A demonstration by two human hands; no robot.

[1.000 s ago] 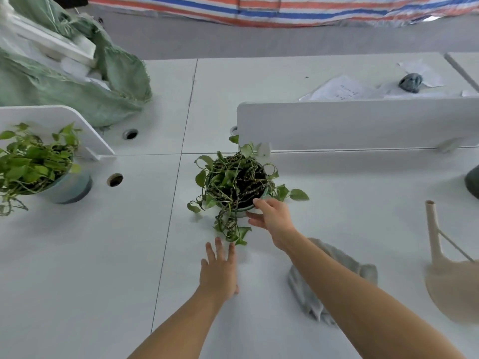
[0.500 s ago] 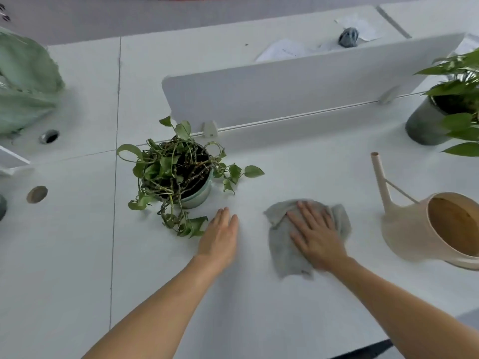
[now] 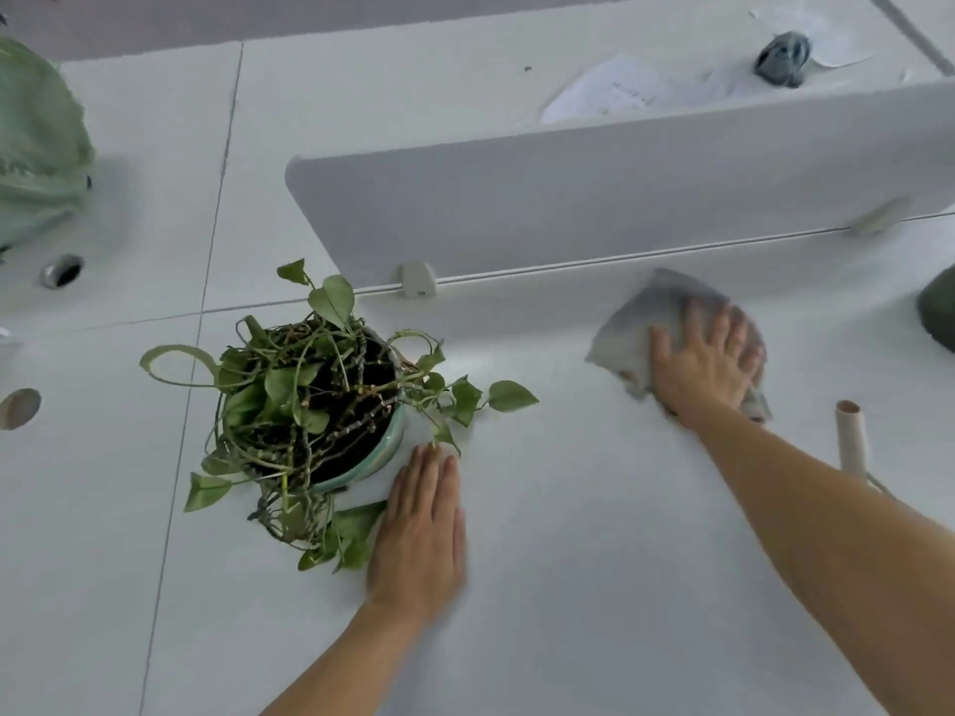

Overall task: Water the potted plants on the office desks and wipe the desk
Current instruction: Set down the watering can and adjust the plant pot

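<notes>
A trailing green plant in a pale green pot [image 3: 310, 400] stands on the white desk [image 3: 568, 560], left of centre. My left hand [image 3: 421, 529] lies flat on the desk just right of the pot, fingers straight, beside its hanging leaves. My right hand [image 3: 705, 361] presses flat on a grey cloth [image 3: 641, 323] far out on the desk, close to the white divider panel [image 3: 594, 198]. The cloth and hand are motion-blurred. The beige spout of the watering can [image 3: 852, 441] pokes in at the right edge.
A dark pot [image 3: 938, 317] shows at the right edge. Papers [image 3: 615, 90] and a dark object [image 3: 780, 56] lie beyond the divider. A green bag [image 3: 36, 142] sits at far left, with round cable holes [image 3: 62, 271] in the desk nearby.
My right hand left the pot, landed on the cloth and has pushed it away from me toward the divider. My left hand stays flat by the pot.
</notes>
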